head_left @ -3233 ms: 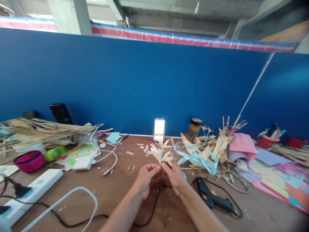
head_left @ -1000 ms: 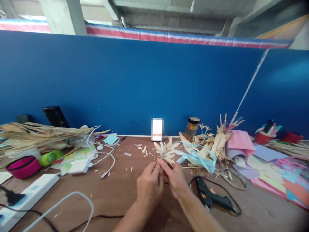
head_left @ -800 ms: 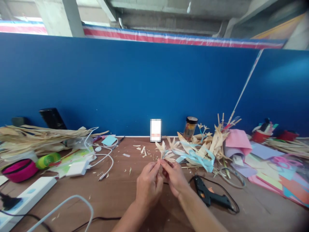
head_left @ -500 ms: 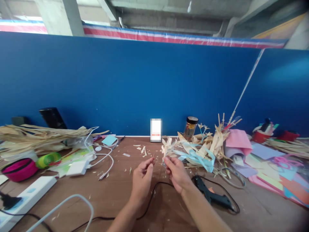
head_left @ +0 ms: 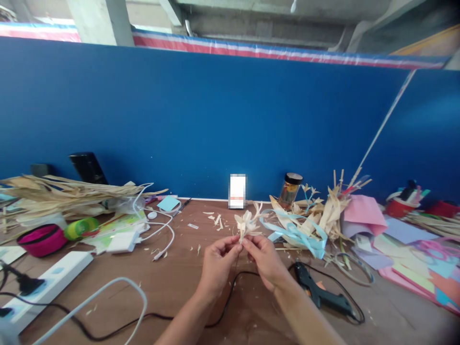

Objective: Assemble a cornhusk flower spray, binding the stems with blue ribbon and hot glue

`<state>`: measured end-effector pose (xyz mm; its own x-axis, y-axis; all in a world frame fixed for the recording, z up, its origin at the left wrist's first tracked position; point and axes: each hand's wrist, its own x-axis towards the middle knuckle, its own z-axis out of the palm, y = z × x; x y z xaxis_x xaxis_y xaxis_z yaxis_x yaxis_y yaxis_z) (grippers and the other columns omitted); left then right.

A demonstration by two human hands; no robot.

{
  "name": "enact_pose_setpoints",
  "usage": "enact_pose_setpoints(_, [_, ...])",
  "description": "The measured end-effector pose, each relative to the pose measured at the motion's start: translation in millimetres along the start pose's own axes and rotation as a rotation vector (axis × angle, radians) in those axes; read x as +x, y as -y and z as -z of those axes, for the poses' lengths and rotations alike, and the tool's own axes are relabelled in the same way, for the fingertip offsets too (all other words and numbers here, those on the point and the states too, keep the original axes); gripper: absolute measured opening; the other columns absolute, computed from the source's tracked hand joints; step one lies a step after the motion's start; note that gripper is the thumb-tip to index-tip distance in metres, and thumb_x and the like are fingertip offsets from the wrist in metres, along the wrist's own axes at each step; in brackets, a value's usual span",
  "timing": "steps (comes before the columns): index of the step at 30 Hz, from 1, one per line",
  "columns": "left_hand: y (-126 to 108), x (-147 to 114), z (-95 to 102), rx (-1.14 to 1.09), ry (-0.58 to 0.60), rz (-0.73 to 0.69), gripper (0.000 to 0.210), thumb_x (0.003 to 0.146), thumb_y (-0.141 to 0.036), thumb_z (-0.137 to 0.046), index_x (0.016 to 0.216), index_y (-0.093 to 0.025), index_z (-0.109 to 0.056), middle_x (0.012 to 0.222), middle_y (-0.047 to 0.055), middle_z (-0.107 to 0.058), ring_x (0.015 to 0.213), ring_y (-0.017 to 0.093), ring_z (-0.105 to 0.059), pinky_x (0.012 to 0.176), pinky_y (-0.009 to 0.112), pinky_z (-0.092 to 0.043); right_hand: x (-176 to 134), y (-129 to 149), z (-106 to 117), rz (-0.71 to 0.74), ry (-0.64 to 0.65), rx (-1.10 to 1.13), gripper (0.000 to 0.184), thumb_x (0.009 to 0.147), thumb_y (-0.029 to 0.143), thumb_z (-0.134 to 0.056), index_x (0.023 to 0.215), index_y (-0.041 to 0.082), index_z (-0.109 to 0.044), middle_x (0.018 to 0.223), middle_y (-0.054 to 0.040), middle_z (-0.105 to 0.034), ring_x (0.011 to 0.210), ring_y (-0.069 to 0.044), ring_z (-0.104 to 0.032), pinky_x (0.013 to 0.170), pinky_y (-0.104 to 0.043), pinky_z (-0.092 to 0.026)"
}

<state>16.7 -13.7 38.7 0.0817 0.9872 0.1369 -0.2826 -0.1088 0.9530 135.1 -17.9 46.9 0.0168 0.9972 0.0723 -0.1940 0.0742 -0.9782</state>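
A pale flower made of dried husk [head_left: 246, 222] stands upright in front of me, its petals pointing up and away. My left hand [head_left: 222, 261] pinches its base from the left with thumb and fingers. From the right, my right hand [head_left: 264, 258] pinches the same base, the two thumbs almost touching. A thin dark strand hangs below the fingertips. The lower end of the flower is hidden by my fingers. Loose husk scraps [head_left: 218, 221] lie on the table just beyond my left hand.
A black glue gun [head_left: 323, 294] lies right of my right forearm, its cable crossing under my wrists. Light blue ribbon [head_left: 305, 237], husks and a lidded jar [head_left: 290, 190] stand behind it. At left are a power strip [head_left: 53, 287] and a white charger [head_left: 124, 240].
My hands have come together, and my left fingers, formerly apart from the flower, now pinch its base. The flower has turned more upright between them. The view has shifted slightly left.
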Motion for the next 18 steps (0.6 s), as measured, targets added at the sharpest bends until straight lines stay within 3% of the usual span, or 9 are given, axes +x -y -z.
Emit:
enact_pose_setpoints(9, [-11.4, -3.9, -1.9, 0.297, -0.04, -0.171, 0.022, 0.069, -0.024, -0.061, 0.087, -0.014, -0.068, 0.083, 0.008, -0.071, 0.07, 0.018, -0.064, 0.065, 0.025, -0.05, 0.7, 5.1, 0.1, -0.009, 0.029, -0.033, 0.022, 0.069, 0.035, -0.063, 0.066, 0.013, -0.061, 0.053, 0.0043, -0.045, 0.047, -0.006, -0.029, 0.045, -0.02, -0.02])
enact_pose_setpoints(18, [-12.0, -6.2, -3.8, 0.355, -0.1, -0.195, 0.022, 0.067, -0.02, -0.06, 0.086, -0.014, -0.07, 0.075, 0.006, -0.071, 0.064, 0.017, -0.063, 0.06, 0.024, -0.049, -1.0, 4.7, -1.4, -0.001, 0.066, -0.061, 0.02, 0.072, 0.034, -0.061, 0.069, 0.014, -0.064, 0.053, 0.0041, -0.048, 0.048, -0.006, -0.03, 0.046, -0.02, -0.022])
